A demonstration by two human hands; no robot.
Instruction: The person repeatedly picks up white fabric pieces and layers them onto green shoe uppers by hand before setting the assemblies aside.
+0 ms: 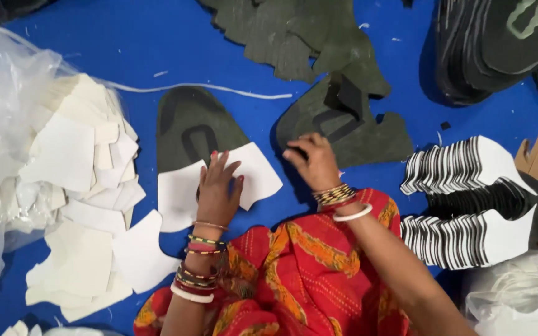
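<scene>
While my left hand [218, 190] lay flat, fingers spread and gripping nothing, it pressed the white cut piece [219, 183] onto the near end of the dark green shoe upper [191, 127] on the blue surface [126, 43]. Just right of it, my right hand's [312, 162] fingertips pinched the edge of another dark green piece [344, 124]. White pieces [88, 186] lay stacked at left.

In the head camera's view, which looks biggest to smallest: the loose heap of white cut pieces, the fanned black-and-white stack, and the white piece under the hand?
1. Loose heap of white cut pieces, left.
2. Fanned black-and-white stack, right.
3. White piece under the left hand, clearly smallest.

The first two look fairly close; the heap seems larger.
</scene>
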